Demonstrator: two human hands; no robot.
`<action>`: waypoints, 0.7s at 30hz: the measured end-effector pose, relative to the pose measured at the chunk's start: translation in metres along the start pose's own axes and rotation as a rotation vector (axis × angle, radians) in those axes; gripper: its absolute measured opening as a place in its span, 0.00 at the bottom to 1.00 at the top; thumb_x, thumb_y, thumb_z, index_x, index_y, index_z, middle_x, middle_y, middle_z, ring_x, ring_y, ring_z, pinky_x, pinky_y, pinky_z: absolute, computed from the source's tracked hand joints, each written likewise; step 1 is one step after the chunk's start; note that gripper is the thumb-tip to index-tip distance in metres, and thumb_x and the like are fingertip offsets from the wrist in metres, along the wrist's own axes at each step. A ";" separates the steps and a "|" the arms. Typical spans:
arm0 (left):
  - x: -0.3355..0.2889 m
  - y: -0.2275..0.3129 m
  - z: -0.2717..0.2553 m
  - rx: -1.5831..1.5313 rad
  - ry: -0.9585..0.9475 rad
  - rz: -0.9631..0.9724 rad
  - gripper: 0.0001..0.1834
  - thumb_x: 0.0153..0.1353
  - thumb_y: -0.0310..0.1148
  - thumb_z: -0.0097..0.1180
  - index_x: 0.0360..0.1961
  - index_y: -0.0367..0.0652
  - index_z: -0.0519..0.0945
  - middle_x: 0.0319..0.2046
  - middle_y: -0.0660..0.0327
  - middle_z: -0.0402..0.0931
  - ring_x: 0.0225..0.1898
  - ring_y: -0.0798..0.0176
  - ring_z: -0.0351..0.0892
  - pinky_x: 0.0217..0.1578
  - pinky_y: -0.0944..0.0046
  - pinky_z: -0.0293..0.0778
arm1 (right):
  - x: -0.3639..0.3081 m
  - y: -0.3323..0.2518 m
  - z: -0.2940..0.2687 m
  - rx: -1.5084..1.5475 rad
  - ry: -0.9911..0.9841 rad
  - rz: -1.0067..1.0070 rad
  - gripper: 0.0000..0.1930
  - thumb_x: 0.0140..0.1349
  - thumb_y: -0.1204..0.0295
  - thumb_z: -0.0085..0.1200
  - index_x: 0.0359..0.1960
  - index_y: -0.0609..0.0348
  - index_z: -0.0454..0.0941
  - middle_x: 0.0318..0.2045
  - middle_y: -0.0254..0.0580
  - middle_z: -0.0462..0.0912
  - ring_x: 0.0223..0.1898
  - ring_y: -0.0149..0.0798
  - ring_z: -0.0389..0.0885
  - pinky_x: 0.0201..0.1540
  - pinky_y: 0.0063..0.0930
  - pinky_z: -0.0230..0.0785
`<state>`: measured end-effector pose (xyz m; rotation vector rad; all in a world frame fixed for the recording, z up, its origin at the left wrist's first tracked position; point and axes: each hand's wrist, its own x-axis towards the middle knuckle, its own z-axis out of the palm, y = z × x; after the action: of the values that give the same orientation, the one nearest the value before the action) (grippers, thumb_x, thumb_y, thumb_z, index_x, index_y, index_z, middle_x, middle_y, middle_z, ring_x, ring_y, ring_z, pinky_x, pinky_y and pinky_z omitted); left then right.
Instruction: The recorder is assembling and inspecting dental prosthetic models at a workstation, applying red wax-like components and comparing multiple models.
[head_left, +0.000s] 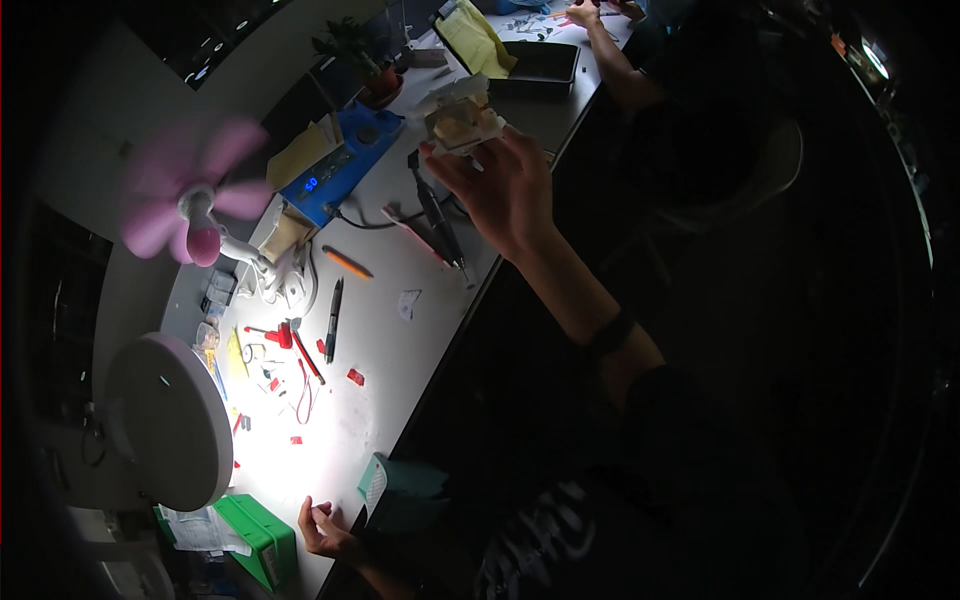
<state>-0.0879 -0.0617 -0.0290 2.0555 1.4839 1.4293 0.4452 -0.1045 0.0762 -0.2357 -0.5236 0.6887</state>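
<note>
My right hand (510, 185) is raised over the far part of the bench, its fingertips closed on a small translucent box-like piece (462, 122) with something yellowish-tan inside. What that inner thing is, I cannot make out. Below the hand lies a black pen-shaped handpiece (438, 215) with a cord, beside a thin pinkish-red brush-like tool (412, 232). Down at the near end, my left hand (326, 532) rests by the bench edge with its fingers loosely curled and apart, holding nothing. It lies between a green box (268, 540) and a teal plastic container (405, 490).
A pink fan (200, 195) and a round white lamp head (170, 420) stand over the left side. Red scraps (356, 377), a black pen (333, 320) and an orange pen (347, 262) lie about. Behind are a blue control unit (350, 150), a dark tray (540, 68) and another person's arm (620, 65).
</note>
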 end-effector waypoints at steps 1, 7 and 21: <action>0.000 0.002 0.000 -0.010 0.002 0.000 0.14 0.68 0.25 0.49 0.48 0.31 0.84 0.25 0.54 0.80 0.28 0.60 0.79 0.34 0.62 0.77 | 0.000 0.000 0.001 0.014 -0.008 0.004 0.37 0.71 0.50 0.49 0.69 0.71 0.58 0.63 0.56 0.67 0.66 0.56 0.73 0.75 0.48 0.61; 0.001 0.000 0.004 -0.045 -0.003 -0.016 0.15 0.68 0.25 0.49 0.49 0.30 0.84 0.25 0.54 0.80 0.28 0.61 0.80 0.33 0.62 0.77 | -0.003 0.002 0.003 0.054 -0.014 0.000 0.33 0.71 0.52 0.50 0.67 0.67 0.63 0.61 0.52 0.72 0.64 0.55 0.75 0.70 0.50 0.66; -0.031 -0.091 -0.009 -0.138 -0.089 -0.073 0.27 0.66 0.50 0.53 0.58 0.43 0.80 0.48 0.64 0.80 0.51 0.62 0.76 0.51 0.54 0.66 | -0.007 0.003 0.007 0.060 0.004 -0.035 0.32 0.72 0.52 0.49 0.67 0.66 0.62 0.60 0.54 0.74 0.62 0.54 0.78 0.70 0.47 0.67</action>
<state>-0.1504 -0.0484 -0.1017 1.9362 1.3701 1.3550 0.4356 -0.1066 0.0785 -0.1715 -0.5009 0.6691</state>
